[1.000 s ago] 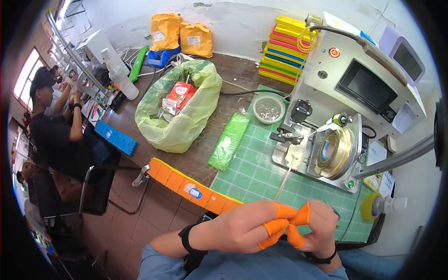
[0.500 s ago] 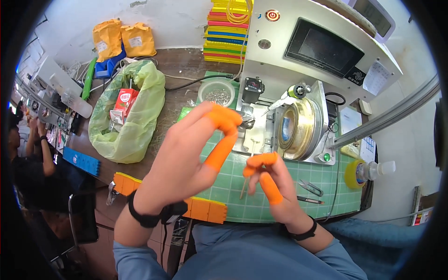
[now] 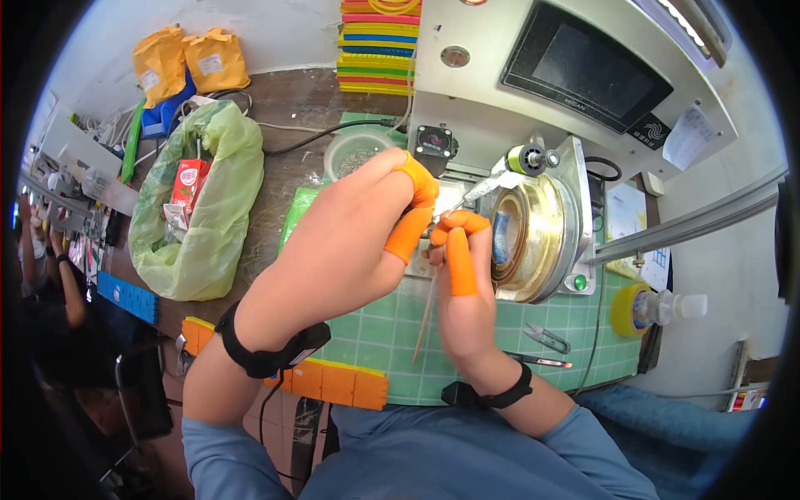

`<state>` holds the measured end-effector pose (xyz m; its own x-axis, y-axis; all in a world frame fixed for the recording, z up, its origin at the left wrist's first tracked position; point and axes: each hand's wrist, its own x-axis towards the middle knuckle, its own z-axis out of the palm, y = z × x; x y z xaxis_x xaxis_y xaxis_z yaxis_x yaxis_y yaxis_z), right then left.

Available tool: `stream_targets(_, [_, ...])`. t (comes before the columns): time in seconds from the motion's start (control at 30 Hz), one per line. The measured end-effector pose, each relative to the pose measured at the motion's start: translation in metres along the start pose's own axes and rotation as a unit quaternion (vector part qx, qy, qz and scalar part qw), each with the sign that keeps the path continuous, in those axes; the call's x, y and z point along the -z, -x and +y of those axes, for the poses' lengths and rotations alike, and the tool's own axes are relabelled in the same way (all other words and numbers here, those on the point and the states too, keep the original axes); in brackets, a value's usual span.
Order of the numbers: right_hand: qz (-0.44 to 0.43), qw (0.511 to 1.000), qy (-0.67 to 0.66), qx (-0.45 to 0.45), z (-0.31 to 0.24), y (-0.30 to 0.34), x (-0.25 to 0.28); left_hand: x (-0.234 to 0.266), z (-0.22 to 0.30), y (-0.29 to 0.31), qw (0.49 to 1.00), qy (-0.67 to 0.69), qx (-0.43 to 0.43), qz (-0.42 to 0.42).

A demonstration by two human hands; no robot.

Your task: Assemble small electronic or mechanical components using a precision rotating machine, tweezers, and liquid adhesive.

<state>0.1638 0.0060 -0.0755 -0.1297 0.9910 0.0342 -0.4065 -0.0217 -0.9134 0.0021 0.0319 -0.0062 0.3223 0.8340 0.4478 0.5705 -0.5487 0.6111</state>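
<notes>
My left hand [image 3: 350, 233], with orange finger cots on thumb and forefinger, is pinched closed in front of the machine. Whatever lies between its tips is hidden or too small to name. Close beside it is my right hand [image 3: 465, 279], also in orange finger cots and closed. A thin wooden stick [image 3: 424, 321] slants down toward me from its fingers. The two sets of fingertips nearly meet below the machine's dispensing nozzle [image 3: 477, 192]. Left of the nozzle, a round white bowl [image 3: 337, 154] of small metal parts is partly covered by my left hand.
A benchtop machine [image 3: 454, 92] with a dark screen and a wire spool [image 3: 533, 237] stands ahead. Thread snips [image 3: 547, 338] and a craft knife [image 3: 542, 361] lie right on the green mat [image 3: 492, 379]. A bag-lined bin [image 3: 200, 250] stands left; orange strips [image 3: 333, 382] line the front edge.
My right hand has moved up and left with the stick, and the two hands have come together near the nozzle. The whole view has shifted slightly.
</notes>
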Motion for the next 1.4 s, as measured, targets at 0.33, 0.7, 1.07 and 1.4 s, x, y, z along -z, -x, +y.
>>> stream_targets(0.33, [-0.037,0.998,0.009,0.048,0.005,-0.011,0.002,0.014,0.016,-0.010,0.987,-0.122,-0.011,-0.106])
stream_targets(0.7, [-0.041,0.997,0.019,0.057,0.010,-0.010,0.004,0.012,0.025,-0.013,0.978,-0.156,-0.001,-0.141])
stream_targets(1.07, [-0.040,0.985,0.095,0.137,0.018,-0.015,0.003,0.005,0.020,-0.002,0.987,-0.142,0.002,-0.078])
stream_targets(1.4, [-0.013,0.960,0.199,0.196,0.022,-0.021,0.007,0.006,0.008,0.006,0.999,-0.041,-0.011,-0.013])
